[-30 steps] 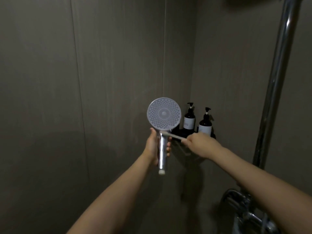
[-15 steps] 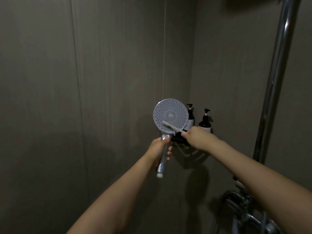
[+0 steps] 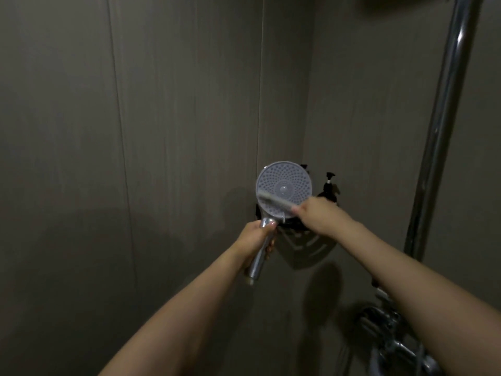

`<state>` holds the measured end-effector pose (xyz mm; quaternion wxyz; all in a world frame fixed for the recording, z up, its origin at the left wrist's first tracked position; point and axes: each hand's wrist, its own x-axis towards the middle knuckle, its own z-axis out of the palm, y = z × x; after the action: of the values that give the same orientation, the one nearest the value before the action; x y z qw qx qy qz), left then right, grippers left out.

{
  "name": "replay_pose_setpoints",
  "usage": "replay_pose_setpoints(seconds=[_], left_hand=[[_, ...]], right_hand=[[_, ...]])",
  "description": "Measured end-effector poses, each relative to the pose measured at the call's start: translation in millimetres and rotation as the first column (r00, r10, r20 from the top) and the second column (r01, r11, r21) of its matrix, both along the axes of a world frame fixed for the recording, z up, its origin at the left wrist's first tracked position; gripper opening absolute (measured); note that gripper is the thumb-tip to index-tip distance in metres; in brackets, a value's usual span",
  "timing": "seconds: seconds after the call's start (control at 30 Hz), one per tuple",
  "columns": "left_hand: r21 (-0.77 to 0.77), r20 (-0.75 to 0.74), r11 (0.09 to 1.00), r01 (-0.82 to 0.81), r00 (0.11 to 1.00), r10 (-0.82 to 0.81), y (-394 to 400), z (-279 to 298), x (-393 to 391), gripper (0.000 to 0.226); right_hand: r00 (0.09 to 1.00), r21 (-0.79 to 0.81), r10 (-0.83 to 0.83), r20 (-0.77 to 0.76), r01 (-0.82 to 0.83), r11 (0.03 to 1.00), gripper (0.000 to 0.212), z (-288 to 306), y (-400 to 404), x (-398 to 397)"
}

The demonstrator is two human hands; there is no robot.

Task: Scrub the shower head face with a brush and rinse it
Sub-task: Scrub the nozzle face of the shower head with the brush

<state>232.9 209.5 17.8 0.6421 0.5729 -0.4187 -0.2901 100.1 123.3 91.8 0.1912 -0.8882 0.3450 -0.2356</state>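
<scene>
The round shower head (image 3: 284,185) has a pale dotted face turned toward me and a chrome handle below it. My left hand (image 3: 254,240) is closed around that handle and holds it upright in the corner of the stall. My right hand (image 3: 315,214) grips a small pale brush (image 3: 275,202) by its handle. The brush head lies across the lower left part of the shower head face, touching it.
A dark pump bottle (image 3: 329,189) stands on a corner shelf (image 3: 306,245) behind the shower head. A chrome riser pipe (image 3: 439,137) runs up the right wall, with the chrome tap fitting (image 3: 390,337) low on the right. Grey wall panels surround the corner.
The shower head has shifted right and slightly up, now hiding one bottle. The brush has moved from below the head's rim up onto its face and further across to the left.
</scene>
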Motion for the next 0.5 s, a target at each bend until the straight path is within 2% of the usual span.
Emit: replay_pose_setpoints(seconds=[0.1,0.2,0.23,0.33,0.4,0.5], left_hand=[[0.006,0.009,1.000,0.026,1.000,-0.026,-4.2,4.8,-5.3,0.026],[-0.021,-0.085,1.000,-0.006,0.996,0.004,-5.4,10.8,-6.2,0.026],[-0.031,-0.117,0.999,-0.006,0.993,0.003,-5.3,12.1,-5.2,0.026],[-0.041,-0.139,0.999,0.006,0.990,-0.012,-3.0,14.2,-1.7,0.026],[-0.038,-0.131,0.999,0.012,0.991,-0.017,-2.0,14.1,-2.3,0.027],[-0.034,-0.123,0.999,0.038,0.992,-0.042,-4.1,10.1,-7.5,0.027]], right_hand=[[1.000,-0.085,-0.007,0.009,0.008,0.996,0.043,0.9,-5.0,-3.9],[0.995,-0.042,0.011,-0.096,-0.015,0.999,0.039,-10.9,-0.7,-4.3],[0.996,-0.067,-0.013,-0.086,0.008,0.998,0.037,-13.8,-1.6,-7.6],[0.991,-0.098,-0.114,0.074,0.121,0.988,0.041,-15.1,-18.3,-22.7],[0.993,-0.044,-0.089,0.079,0.093,0.995,0.043,-21.0,-17.5,-26.9],[0.993,-0.091,-0.119,0.023,0.120,0.989,0.042,-28.8,-19.3,-34.1]])
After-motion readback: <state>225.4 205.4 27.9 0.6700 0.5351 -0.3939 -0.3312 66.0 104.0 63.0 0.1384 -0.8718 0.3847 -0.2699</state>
